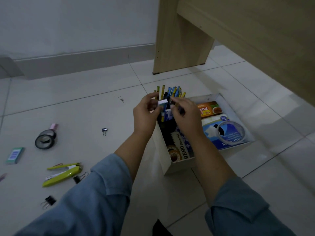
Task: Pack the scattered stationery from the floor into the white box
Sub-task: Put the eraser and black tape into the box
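Note:
The white box (162,147) stands on the tiled floor in front of me, holding upright pencils and pens (171,91), a HERO stamp pad (183,147) and tape rolls. My left hand (146,114) hovers over its far end, pinching a small white eraser-like block (162,103). My right hand (185,113) is beside it over the pens, fingers curled on something small and dark that I cannot make out. Scattered at the left lie two green staplers (62,172), black tape rolls (45,139), a staples box (15,155) and binder clips (104,131).
The box lid (226,108) lies open to the right with printed packets and a clear tape roll (230,132) in it. A wooden desk leg (170,40) rises behind the box. More binder clips (49,201) lie near my left sleeve.

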Tool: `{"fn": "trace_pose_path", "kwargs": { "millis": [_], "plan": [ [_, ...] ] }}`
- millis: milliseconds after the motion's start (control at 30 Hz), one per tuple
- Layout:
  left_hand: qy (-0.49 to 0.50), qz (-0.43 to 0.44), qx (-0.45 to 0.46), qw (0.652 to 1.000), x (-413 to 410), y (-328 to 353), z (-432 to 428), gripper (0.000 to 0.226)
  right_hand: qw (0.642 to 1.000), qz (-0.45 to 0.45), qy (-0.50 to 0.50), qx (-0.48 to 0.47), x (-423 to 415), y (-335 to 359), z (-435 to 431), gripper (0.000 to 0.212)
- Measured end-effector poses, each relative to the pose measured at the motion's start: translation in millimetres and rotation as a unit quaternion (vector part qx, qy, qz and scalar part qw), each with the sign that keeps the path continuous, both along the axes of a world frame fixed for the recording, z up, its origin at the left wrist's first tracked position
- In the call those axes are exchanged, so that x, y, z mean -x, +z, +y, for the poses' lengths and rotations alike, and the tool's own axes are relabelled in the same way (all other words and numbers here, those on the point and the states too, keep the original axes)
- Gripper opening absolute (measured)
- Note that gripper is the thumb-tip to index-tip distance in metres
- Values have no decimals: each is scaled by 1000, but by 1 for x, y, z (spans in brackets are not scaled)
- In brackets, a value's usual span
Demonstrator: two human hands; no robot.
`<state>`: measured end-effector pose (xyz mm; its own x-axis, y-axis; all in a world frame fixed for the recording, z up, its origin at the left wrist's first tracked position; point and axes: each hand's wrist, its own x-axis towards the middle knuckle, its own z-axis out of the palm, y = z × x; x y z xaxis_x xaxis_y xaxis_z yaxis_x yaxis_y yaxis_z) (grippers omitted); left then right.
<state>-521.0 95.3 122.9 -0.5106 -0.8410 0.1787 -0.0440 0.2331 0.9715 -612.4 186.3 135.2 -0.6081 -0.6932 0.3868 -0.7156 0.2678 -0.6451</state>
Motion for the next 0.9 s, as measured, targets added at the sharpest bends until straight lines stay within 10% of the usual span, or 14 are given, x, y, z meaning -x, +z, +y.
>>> {"fn": "trace_pose_path", "kwargs": {
  "millis": [367, 900],
  "plan": [
    [25, -69, 22, 997, -9, -19, -4, 39, 989, -72, -64, 116, 4, 5, -11, 23],
    [-66, -205, 41, 976, -12, -37, -7, 37, 990, 83, -115, -14, -9, 7, -19, 13]
  ]
}}
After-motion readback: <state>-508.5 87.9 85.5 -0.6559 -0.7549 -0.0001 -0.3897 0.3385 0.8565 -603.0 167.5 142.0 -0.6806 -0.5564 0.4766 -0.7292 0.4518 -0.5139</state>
